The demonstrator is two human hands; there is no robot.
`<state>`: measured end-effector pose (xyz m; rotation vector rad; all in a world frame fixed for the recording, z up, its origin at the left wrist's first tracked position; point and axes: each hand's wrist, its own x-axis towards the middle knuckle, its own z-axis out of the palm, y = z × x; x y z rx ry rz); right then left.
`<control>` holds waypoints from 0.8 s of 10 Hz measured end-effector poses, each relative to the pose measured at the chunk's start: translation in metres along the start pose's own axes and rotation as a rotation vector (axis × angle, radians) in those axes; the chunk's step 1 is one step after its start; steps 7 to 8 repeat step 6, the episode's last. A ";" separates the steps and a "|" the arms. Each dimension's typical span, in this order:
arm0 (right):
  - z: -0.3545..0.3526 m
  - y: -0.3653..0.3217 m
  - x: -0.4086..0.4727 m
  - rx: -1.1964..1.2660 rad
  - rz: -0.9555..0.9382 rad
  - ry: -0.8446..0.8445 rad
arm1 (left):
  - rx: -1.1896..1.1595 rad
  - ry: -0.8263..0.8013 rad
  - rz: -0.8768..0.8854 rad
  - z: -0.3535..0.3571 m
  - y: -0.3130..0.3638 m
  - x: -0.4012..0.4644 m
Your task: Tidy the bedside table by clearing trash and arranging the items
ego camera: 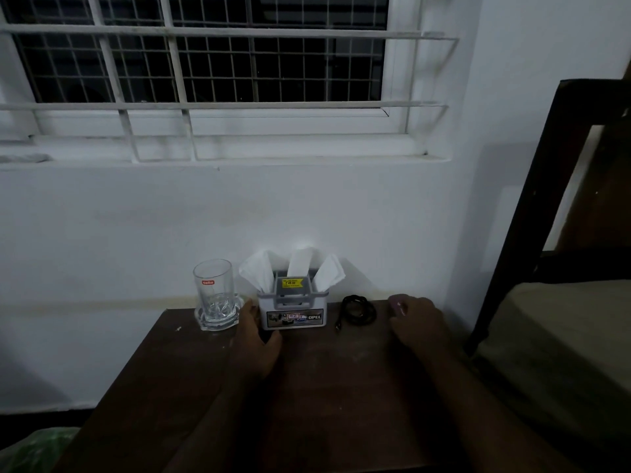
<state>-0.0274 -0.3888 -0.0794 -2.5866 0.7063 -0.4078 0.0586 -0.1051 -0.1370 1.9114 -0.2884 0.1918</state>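
On the dark wooden bedside table [307, 387], a grey and white organiser box [293, 310] with white tissues [257, 273] stands against the wall. My left hand [256, 339] lies against the box's left front corner, fingers along its side; the gap under the thumb is too dark to read. Left of the box, a clear glass [215, 291] stands on a glass coaster. A coiled black cable [358, 310] lies right of the box. My right hand [418, 324] sits at the back right corner, fingers curled over a small pinkish object [397, 306].
A white wall and a barred window [211, 80] rise behind the table. A dark bed frame [532, 206] with a mattress [563, 336] stands close on the right. Something green [37, 448] shows at the lower left, beside the table.
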 end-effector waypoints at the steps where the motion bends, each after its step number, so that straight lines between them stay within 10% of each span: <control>1: 0.002 -0.006 -0.001 -0.032 -0.054 0.011 | 0.011 -0.003 -0.001 0.000 -0.001 0.000; 8: 0.025 -0.032 -0.017 -0.186 -0.092 0.248 | 0.454 0.242 0.285 -0.001 0.017 -0.015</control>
